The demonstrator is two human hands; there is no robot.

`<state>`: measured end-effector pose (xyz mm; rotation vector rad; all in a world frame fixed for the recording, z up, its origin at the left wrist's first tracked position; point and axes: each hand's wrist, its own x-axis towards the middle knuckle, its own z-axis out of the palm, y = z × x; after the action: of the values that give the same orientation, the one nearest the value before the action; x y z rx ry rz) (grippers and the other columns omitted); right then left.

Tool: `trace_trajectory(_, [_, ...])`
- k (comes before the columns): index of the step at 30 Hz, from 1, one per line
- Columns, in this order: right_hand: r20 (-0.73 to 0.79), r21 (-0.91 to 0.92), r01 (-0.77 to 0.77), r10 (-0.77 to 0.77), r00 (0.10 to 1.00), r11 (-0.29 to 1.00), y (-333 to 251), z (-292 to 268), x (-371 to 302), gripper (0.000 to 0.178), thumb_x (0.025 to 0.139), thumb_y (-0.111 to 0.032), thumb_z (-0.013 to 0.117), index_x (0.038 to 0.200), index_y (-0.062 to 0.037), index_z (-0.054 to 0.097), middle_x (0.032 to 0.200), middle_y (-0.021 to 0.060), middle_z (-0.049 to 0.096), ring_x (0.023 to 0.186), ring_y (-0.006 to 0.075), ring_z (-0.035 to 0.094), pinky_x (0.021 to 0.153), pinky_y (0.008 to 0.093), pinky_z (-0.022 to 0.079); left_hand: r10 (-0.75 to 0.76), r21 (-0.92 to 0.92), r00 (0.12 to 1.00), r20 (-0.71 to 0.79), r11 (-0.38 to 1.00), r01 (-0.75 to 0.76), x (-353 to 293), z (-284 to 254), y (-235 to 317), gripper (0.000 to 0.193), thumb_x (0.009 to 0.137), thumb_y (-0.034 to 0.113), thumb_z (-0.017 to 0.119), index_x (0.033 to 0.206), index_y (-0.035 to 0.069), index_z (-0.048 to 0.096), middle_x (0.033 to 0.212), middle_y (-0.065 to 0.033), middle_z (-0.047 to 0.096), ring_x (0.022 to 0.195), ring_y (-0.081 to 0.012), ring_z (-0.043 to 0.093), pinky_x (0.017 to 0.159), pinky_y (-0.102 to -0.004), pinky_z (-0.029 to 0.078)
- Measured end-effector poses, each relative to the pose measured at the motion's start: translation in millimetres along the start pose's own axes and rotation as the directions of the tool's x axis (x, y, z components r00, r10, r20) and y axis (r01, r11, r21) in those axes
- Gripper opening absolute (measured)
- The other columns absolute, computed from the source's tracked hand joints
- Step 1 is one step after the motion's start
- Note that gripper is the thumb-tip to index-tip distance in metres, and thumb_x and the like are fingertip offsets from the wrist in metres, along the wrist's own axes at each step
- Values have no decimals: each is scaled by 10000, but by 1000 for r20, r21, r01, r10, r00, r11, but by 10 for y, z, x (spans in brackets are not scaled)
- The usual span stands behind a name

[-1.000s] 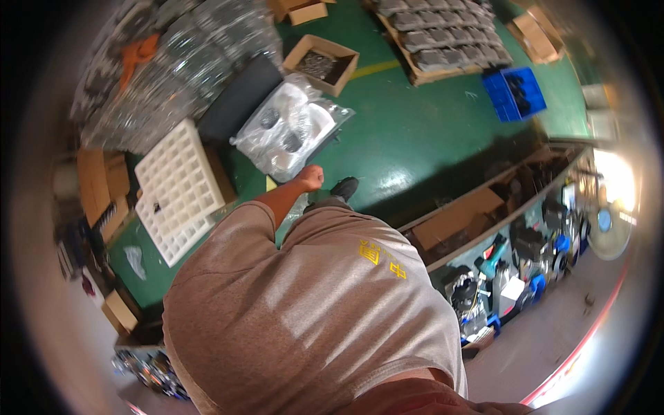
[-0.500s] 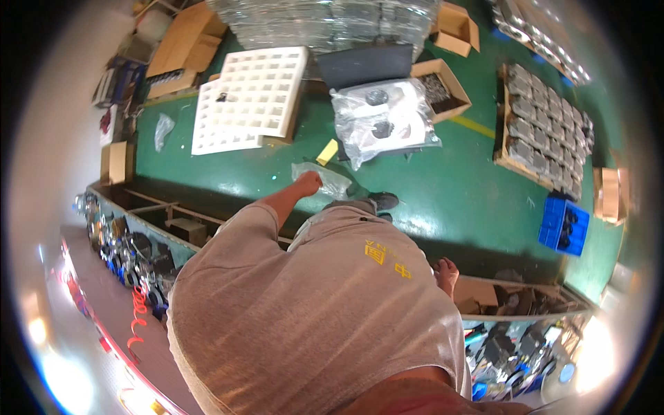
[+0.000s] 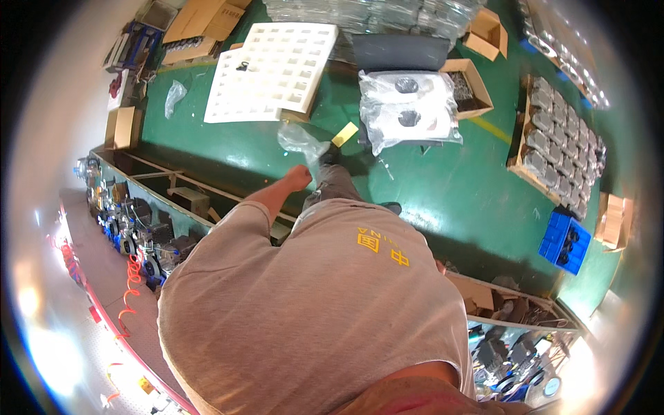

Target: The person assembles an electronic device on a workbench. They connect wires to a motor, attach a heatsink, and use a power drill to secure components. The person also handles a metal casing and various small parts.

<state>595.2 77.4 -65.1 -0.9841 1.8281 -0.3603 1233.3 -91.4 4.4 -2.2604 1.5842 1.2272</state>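
Note:
My left hand [image 3: 299, 178] hangs beside my left leg with its fingers curled closed; nothing shows in it. Just beyond it, a clear plastic bag [image 3: 299, 139] lies crumpled on the green floor against my shoe [image 3: 330, 155]. A yellow block [image 3: 344, 134] rests beside that shoe. Only a sliver of my right hand [image 3: 440, 267] shows past the edge of my grey shirt [image 3: 311, 297], so its fingers are hidden. The nearest thing to it is a bench compartment [image 3: 477, 293] with cardboard inside.
White foam trays [image 3: 277, 72] and plastic-wrapped white foam [image 3: 408, 111] lie ahead. At right are a pallet of grey metal parts [image 3: 560, 142] and a blue crate [image 3: 564, 238]. A workbench [image 3: 117, 277] crowded with parts curves along the left; a red coiled hose [image 3: 133, 277] hangs there.
My body has shifted and one foot has stepped forward beside the plastic bag. My left hand no longer overlaps the bag. My right hand has slipped mostly behind my shirt.

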Motion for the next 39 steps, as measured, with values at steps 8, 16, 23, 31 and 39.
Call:
trace_trajectory(8, [145,104,-157,141,979,982,-1631,1034,736,266,888,-183,637,997,45,721,761,124,694,691,206,645,637,387,544,61,-197,988,-141,976,-88,855,-948,-394,278,826,304,719,905,37,729,926,-192,727,918,-368,699,823,-462,547])
trace_trajectory(16, [208,144,-249,216,954,958,-3882,2302,1186,278,898,-185,633,1023,51,711,781,126,696,696,206,644,640,387,543,-280,-349,885,-373,926,146,2657,-2297,-1922,348,886,326,657,1083,42,703,1054,-190,723,1021,-388,678,913,-469,533])
trace_trajectory(23, [218,-1,-296,290,932,955,-4733,2873,1320,289,906,-186,630,1046,56,703,800,129,698,700,206,643,644,386,543,-448,-612,733,-512,789,55,4293,-3249,-2935,441,876,290,674,1168,-40,695,1160,-248,701,1128,-406,647,1005,-427,491])
trace_trajectory(31, [179,-125,-377,394,901,918,-4877,2906,1287,303,916,-188,626,1073,62,693,820,131,700,704,206,641,648,386,543,-596,-989,789,-148,80,-125,5154,-3934,-2851,209,873,197,722,796,51,593,670,-17,582,555,-112,537,540,-285,533])
trace_trajectory(39, [164,-191,-399,430,888,897,-4997,2784,1330,317,926,-190,623,1099,68,684,841,133,702,709,206,640,652,386,542,-828,-883,348,-440,329,-334,5575,-3532,-3085,352,936,308,642,865,-35,610,798,-153,675,762,-313,644,764,-435,497])
